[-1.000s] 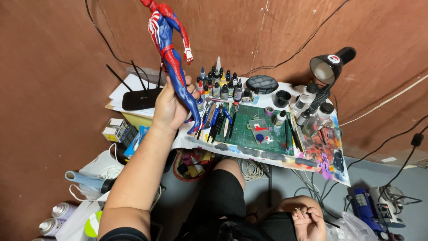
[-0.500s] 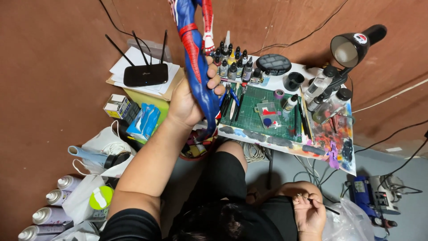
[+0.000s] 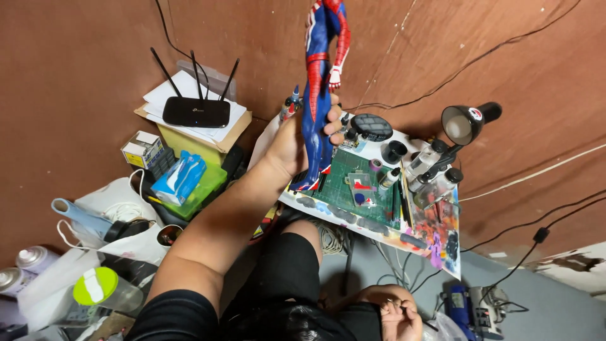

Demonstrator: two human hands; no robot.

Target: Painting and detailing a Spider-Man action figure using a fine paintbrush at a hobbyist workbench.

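Nearest the camera, the right hand [image 3: 394,312] rests low by the person's lap, fingers curled together with something small and dark pinched between them; what it is cannot be told. It has kept that place over the last second. The left hand [image 3: 302,142] is clamped around the legs of a red-and-blue action figure [image 3: 320,76], holding it upright above the near edge of the counter [image 3: 442,243]. Against the earlier views, the figure now stands straighter and closer to the brown wall [image 3: 82,57], its head cut off by the top of the frame, and the arm is stretched further out; judged from this, the figure is being raised for viewing rather than set down. Beneath it lie a green cutting mat [image 3: 353,189] and small paint bottles [image 3: 420,164]. Beyond stand a black desk lamp [image 3: 464,123] and, to the left, a black router [image 3: 197,112] on a cardboard box.
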